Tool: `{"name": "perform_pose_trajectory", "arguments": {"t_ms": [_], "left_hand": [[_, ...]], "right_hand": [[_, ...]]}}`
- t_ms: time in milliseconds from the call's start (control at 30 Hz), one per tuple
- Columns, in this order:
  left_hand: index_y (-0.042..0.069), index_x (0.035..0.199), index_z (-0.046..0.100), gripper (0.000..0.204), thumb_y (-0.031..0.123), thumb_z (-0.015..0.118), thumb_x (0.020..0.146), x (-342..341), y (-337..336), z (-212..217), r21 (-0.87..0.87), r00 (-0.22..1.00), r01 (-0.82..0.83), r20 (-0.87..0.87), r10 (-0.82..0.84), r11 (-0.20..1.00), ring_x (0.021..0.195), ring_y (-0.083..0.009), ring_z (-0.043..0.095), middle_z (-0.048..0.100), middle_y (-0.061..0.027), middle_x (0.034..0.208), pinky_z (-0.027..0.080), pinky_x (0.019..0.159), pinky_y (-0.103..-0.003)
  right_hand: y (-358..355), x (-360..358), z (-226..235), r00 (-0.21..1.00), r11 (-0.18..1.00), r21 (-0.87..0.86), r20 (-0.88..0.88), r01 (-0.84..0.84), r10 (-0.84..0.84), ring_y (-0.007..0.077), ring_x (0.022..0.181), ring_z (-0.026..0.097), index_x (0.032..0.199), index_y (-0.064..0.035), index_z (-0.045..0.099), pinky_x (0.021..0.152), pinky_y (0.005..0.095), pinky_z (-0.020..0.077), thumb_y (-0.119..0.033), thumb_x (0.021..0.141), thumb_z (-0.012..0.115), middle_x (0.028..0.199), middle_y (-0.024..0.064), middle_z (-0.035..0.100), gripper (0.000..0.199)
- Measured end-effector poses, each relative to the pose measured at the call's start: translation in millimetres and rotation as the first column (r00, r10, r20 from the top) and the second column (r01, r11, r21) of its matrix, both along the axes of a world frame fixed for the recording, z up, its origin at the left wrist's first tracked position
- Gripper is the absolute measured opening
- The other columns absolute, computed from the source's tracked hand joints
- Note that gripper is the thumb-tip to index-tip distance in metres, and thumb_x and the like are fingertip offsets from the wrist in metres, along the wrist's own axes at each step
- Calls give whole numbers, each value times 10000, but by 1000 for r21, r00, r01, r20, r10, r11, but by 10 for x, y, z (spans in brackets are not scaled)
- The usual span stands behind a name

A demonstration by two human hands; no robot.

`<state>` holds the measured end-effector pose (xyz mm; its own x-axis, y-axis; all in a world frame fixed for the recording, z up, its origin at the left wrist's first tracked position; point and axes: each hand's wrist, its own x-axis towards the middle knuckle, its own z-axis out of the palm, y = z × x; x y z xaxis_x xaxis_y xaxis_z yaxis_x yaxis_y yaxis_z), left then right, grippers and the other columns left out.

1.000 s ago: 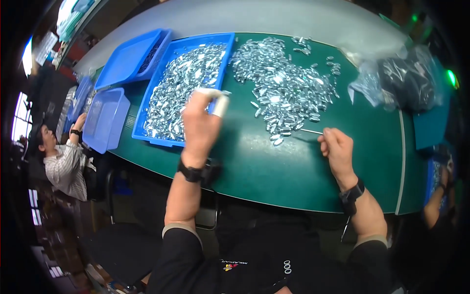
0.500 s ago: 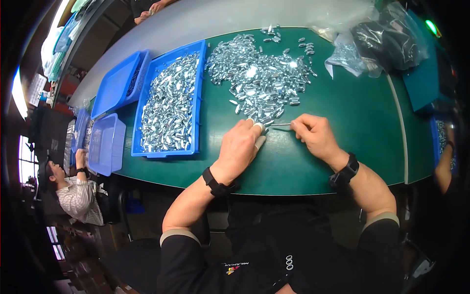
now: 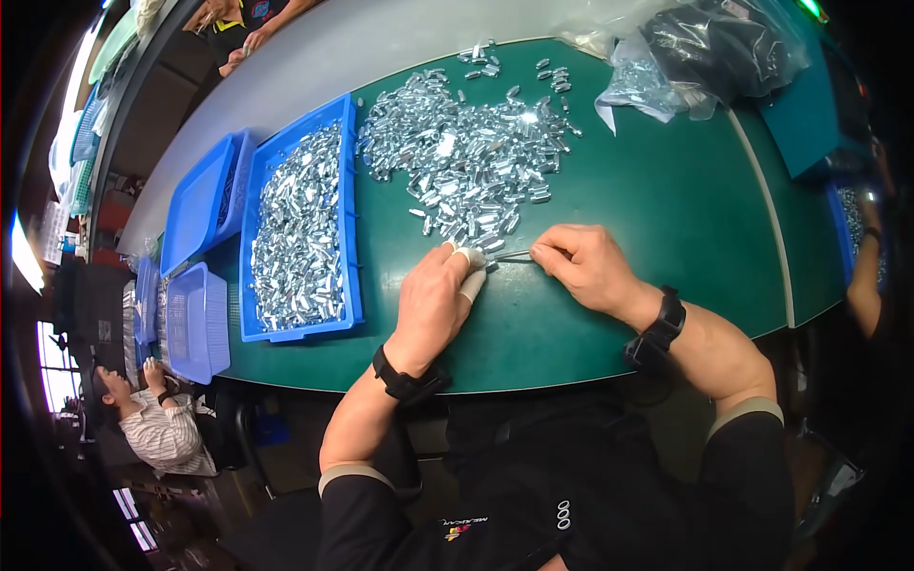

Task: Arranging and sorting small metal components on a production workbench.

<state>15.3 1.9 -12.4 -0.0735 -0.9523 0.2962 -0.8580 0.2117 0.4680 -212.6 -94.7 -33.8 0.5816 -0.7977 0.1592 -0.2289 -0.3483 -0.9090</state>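
A loose heap of small shiny metal parts (image 3: 466,157) lies on the green table (image 3: 657,219). My left hand (image 3: 433,300), with white tape on two fingertips, pinches at the near edge of the heap, apparently on a small part. Close beside it, my right hand (image 3: 586,266) holds a thin metal tool (image 3: 511,255) that points left toward the left fingertips. A blue tray (image 3: 347,238) filled with the same metal parts sits left of the heap.
Two more blue trays (image 3: 195,205) (image 3: 195,319) lie further left. Clear plastic bags (image 3: 666,57) with dark contents sit at the back right. Another person (image 3: 157,423) sits at the lower left, and a second person's arm (image 3: 862,276) shows at the right edge.
My left hand came back from over the blue tray to the near edge of the heap, meeting my right hand. The view has tilted and closed in on the table.
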Motion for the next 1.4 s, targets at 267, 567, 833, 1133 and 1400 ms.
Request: {"name": "perform_pose_trajectory", "arguments": {"t_ms": [267, 567, 833, 1133, 1400], "left_hand": [[35, 995, 711, 144, 15, 798, 883, 31, -33, -4, 103, 994, 12, -109, -1, 995, 812, -257, 680, 680, -102, 901, 529, 713, -352], [28, 1013, 707, 131, -5, 780, 910, 90, -26, -4, 300, 876, 112, -481, 49, 947, 830, -166, 665, 687, -66, 963, 535, 740, -300], [30, 1009, 702, 142, -4, 787, 901, 90, -26, -52, 204, 872, 153, -488, -35, 967, 844, -192, 675, 694, -76, 956, 541, 757, -318], [30, 1010, 701, 166, -2, 803, 882, 1, -20, -95, 131, 879, 214, -458, -132, 968, 859, -224, 685, 707, -90, 947, 548, 777, -341], [27, 1012, 701, 172, -26, 794, 877, 49, 41, 32, 74, 917, 154, -382, -115, 985, 873, -221, 694, 716, -88, 959, 549, 788, -336]], "right_hand": [[37, -26, 28, 998, 998, 18, -16, -58, 58, 258, 678, 658, 926, -2, 731, 636, 376, 504, -191, 1014, 666, 759, 125, 681, 219], [25, -1, 67, 990, 981, 139, -17, -134, 137, 190, 675, 669, 946, 4, 743, 624, 336, 510, -164, 1036, 661, 760, 86, 691, 207], [34, -14, 59, 991, 990, 66, -37, -127, 130, 208, 616, 654, 888, 1, 735, 585, 356, 497, -201, 1045, 668, 696, 88, 672, 264], [55, 30, 12, 982, 984, -34, -78, -177, 174, 242, 581, 635, 765, -17, 698, 569, 391, 488, -273, 1047, 669, 618, 87, 637, 382], [26, 36, -3, 988, 988, -15, 2, -152, 152, 118, 570, 596, 815, -22, 730, 548, 291, 462, -269, 1080, 632, 643, 39, 654, 375]]}}
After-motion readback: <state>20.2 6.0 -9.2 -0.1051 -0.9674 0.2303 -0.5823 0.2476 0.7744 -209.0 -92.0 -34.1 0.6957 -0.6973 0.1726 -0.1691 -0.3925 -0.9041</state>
